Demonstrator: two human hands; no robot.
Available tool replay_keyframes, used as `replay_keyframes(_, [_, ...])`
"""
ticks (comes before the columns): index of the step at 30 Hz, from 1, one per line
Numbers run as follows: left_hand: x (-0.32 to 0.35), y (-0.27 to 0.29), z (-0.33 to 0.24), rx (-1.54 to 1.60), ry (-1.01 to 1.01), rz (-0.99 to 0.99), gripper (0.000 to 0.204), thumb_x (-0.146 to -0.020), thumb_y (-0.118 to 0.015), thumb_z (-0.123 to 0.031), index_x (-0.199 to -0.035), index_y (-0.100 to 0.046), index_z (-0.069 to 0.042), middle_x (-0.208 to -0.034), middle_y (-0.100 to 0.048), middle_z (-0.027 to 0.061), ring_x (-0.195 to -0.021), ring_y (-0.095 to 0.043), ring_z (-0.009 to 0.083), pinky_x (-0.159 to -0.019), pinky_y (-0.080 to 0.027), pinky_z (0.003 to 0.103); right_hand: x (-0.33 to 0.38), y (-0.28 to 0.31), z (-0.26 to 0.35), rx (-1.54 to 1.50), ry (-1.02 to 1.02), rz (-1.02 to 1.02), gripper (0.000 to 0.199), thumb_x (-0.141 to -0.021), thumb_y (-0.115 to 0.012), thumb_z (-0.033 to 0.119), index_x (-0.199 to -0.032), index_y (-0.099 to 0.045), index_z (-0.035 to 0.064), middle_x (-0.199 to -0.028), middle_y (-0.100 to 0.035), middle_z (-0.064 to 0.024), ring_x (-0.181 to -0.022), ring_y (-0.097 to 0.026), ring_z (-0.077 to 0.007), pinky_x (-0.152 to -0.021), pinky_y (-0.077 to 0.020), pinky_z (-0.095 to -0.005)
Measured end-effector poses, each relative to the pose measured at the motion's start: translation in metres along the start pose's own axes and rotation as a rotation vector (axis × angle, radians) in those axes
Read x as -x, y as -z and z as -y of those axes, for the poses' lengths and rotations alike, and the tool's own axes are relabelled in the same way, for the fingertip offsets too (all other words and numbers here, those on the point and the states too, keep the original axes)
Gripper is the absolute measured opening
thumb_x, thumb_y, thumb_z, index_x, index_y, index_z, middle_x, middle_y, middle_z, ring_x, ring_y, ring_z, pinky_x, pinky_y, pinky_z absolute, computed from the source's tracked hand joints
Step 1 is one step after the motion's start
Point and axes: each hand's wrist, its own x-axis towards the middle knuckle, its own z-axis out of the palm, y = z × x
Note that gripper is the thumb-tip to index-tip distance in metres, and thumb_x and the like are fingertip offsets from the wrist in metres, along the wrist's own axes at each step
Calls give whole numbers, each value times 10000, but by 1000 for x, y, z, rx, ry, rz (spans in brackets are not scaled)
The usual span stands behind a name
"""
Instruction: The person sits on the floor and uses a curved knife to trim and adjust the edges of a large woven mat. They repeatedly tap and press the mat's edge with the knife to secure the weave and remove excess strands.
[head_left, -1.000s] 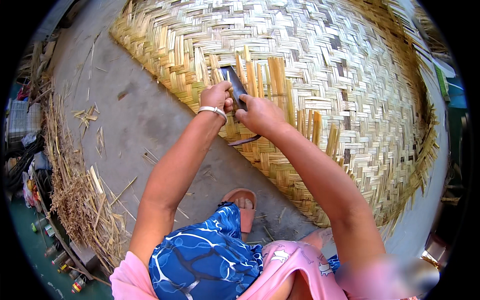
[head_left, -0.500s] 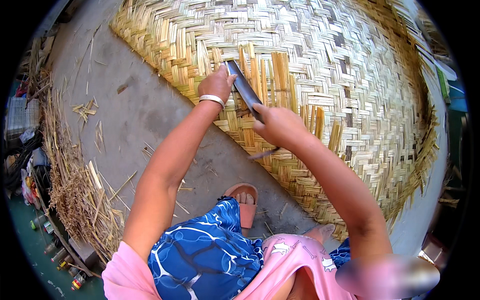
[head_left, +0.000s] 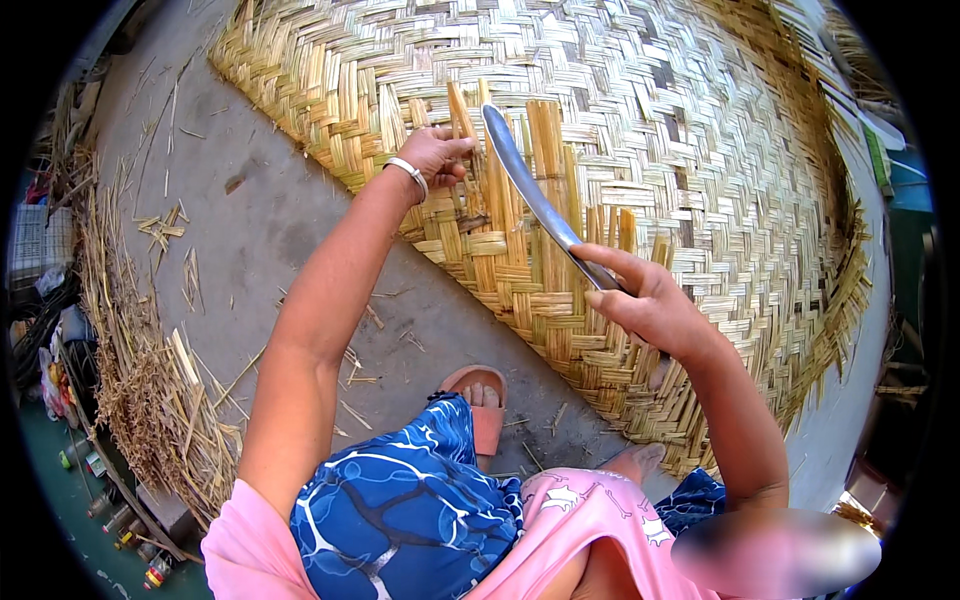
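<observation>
A large woven straw-coloured mat lies on the ground in front of me, with loose upright strip ends standing out along its near edge. My left hand, a white bangle on its wrist, pinches one split reed strip close to that edge. In my right hand is a long, curved, channel-shaped metal weaving tool. Its far tip points away from me, beside the strips to the right of my left hand. Whether the tip touches the mat I cannot tell.
Grey concrete floor with straw scraps runs along the mat's left side. Dry stalks are heaped at the left, with bottles and other clutter beyond. My sandalled foot stands near the mat's edge.
My right hand has moved right and toward me, drawing the tool away from beside my left hand. The left hand has shifted slightly toward me, and its fingers are now at a strip.
</observation>
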Motion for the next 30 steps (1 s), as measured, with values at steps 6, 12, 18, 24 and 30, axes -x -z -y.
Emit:
replay_keyframes(6, [10,-7,3,-91,-24,-133,159,-879,-685,-222,-925,-605,-92,-715,-629,-22,-503,-603,64,-377,-438,204,-31,-8,1,-115,-12,11,512,-873,-593,130,-1375,-498,93,-625,-453,80,-518,-382,-16,-483,-306,-205])
replay_keyframes(12, [18,-19,18,-102,-105,-330,143,-898,-647,-202,-893,-594,-70,-659,-616,4,-488,-596,73,-402,-459,210,-74,-5,4,127,-36,37,540,-822,-626,225,-1329,-547,55,-761,-543,6,-663,-492,-83,-608,-392,-250])
replay_keyframes(18, [14,-8,32,258,-90,-238,148,-894,-674,-240,-896,-602,-111,-704,-634,-6,-545,-620,82,-438,-491,216,-95,5,5,222,-24,49,546,-790,-642,264,-1282,-587,35,-827,-617,-55,-747,-567,-133,-700,-465,-277])
replay_keyframes(24, [26,-8,21,396,-22,-213,186,-897,-674,-299,-904,-601,-127,-699,-616,-29,-546,-619,77,-430,-486,207,-93,11,22,212,-108,126,516,-801,-635,259,-1265,-598,35,-747,-589,-44,-674,-539,-130,-639,-443,-278])
replay_keyframes(30, [18,-16,20,249,-46,-249,257,-890,-675,-341,-817,-578,-114,-585,-562,-23,-418,-528,62,-343,-409,213,-114,-27,-3,532,108,-97,518,-819,-620,261,-1286,-568,42,-1016,-677,-212,-965,-652,-321,-866,-495,-386])
